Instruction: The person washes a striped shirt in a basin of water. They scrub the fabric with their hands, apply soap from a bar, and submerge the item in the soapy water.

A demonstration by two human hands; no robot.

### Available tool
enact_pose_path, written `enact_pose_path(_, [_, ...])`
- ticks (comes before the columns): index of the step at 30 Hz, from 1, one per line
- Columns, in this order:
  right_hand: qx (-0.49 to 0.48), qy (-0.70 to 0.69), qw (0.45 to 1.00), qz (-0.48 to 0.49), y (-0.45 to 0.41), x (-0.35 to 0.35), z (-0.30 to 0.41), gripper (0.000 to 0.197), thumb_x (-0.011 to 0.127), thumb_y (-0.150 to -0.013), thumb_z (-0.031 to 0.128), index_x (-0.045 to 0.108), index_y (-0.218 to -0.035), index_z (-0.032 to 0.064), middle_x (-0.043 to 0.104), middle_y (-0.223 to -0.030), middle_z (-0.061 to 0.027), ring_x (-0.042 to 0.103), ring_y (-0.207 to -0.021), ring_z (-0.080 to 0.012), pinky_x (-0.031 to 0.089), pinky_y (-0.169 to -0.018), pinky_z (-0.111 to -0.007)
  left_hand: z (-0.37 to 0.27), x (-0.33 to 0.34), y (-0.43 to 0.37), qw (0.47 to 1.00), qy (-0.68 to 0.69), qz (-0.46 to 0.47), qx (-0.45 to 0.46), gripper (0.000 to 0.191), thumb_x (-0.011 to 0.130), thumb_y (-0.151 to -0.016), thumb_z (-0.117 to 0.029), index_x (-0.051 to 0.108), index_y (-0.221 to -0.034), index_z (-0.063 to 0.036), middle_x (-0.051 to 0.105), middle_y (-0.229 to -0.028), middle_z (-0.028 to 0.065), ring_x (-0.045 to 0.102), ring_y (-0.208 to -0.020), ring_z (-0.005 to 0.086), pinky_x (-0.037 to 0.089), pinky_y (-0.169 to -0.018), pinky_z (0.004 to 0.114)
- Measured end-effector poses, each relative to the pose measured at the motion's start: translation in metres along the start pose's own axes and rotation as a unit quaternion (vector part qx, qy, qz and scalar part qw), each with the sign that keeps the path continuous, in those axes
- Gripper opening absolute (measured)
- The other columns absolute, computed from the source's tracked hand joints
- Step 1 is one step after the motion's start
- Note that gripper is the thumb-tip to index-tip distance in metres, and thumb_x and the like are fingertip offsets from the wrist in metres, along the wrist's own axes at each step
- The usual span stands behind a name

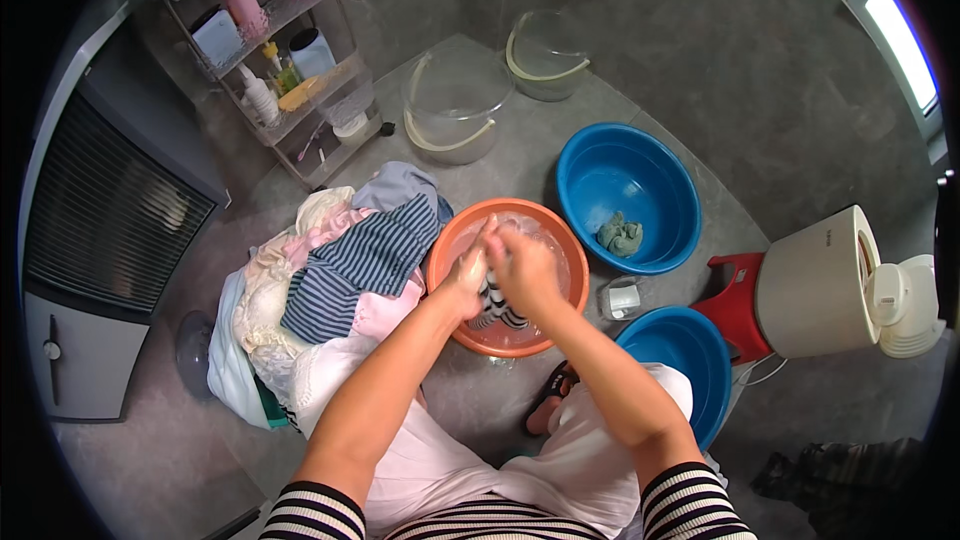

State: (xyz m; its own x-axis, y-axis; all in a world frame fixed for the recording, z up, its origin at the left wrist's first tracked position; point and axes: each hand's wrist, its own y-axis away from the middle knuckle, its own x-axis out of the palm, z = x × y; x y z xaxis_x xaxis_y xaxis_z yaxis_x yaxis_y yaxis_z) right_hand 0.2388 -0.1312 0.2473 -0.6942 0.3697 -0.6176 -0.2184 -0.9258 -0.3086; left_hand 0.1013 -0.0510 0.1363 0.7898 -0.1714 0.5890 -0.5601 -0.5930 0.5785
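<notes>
An orange plastic basin [510, 352] holding water stands on the floor in front of me. My left hand [471, 270] and my right hand [525, 266] are close together over it, with a wet black-and-white striped cloth [495, 311] between and below them. The cloth seems gripped by both hands, though the right one is blurred and the fingers partly hide it. Left of the basin lies a big heap of clothes, topped by a blue striped garment [337, 277]. A crumpled green cloth [620, 235] rests inside a blue basin [675, 165] at the upper right.
A second blue basin [712, 375] is partly behind my right knee. Beside it stand a clear container with a white block [622, 300] and a cream-and-red appliance [814, 289] with a cable. Two clear buckets [450, 109] and a shelf rack [292, 131] with bottles stand farther back.
</notes>
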Motion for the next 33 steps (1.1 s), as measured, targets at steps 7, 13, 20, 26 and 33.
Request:
enact_pose_path(7, [0.001, -0.122, 0.97, 0.21, -0.024, -0.062, -0.089, 0.036, 0.094, -0.117, 0.037, 0.088, -0.122, 0.001, 0.088, -0.106, -0.0142, 0.083, -0.102, -0.0228, 0.063, -0.095, -0.041, -0.062, 0.036, 0.086, 0.957, -0.197, 0.164, 0.137, 0.037, 0.093, -0.118, -0.022, 0.084, -0.148, -0.0021, 0.091, -0.134, 0.0073, 0.087, -0.122, 0.0186, 0.067, -0.108, 0.037])
enact_pose_path(13, [0.167, -0.388, 0.901, 0.099, -0.009, -0.052, -0.123, 0.043, 0.086, -0.115, 0.008, 0.079, -0.157, 0.0024, 0.087, -0.139, -0.0059, 0.082, -0.119, -0.0182, 0.066, -0.107, -0.035, -0.039, 0.035, 0.046, 0.978, 0.126, 0.158, 0.044, 0.044, 0.072, -0.132, -0.035, 0.075, -0.165, -0.0068, 0.087, -0.154, 0.0152, 0.088, -0.136, 0.0318, 0.072, -0.117, 0.05])
enact_pose_path(20, [-0.164, -0.021, 0.981, 0.104, 0.01, 0.0, 0.043, 0.03, 0.098, -0.104, 0.019, 0.074, -0.119, 0.0081, 0.085, -0.109, -0.0178, 0.087, -0.095, -0.0409, 0.069, -0.078, -0.051, -0.021, -0.029, -0.012, 0.98, 0.168, 0.1, 0.041, 0.042, 0.089, -0.118, -0.062, 0.08, -0.117, -0.0203, 0.082, -0.105, 0.0004, 0.083, -0.096, 0.0205, 0.067, -0.083, 0.036])
enact_pose_path(26, [0.007, 0.077, 0.997, -0.005, -0.01, -0.001, -0.024, 0.015, 0.079, -0.12, 0.026, 0.074, -0.117, 0.0122, 0.08, -0.088, -0.0255, 0.08, -0.083, -0.0543, 0.06, -0.07, -0.065, 0.005, 0.022, 0.016, 0.993, 0.113, -0.003, -0.033, 0.028, 0.078, -0.123, -0.046, 0.084, -0.123, -0.0195, 0.087, -0.115, -0.0001, 0.086, -0.099, 0.0214, 0.072, -0.088, 0.044])
enact_pose_path(33, [0.069, 0.054, 0.996, 0.032, 0.0, -0.028, -0.02, 0.02, 0.076, -0.122, 0.028, 0.076, -0.127, 0.0085, 0.083, -0.094, -0.0241, 0.084, -0.092, -0.0525, 0.062, -0.081, -0.066, -0.04, 0.064, 0.076, 0.988, -0.098, 0.063, -0.106, 0.098, 0.056, -0.124, -0.089, 0.07, -0.175, -0.0056, 0.081, -0.161, 0.0146, 0.081, -0.14, 0.0254, 0.068, -0.117, 0.047])
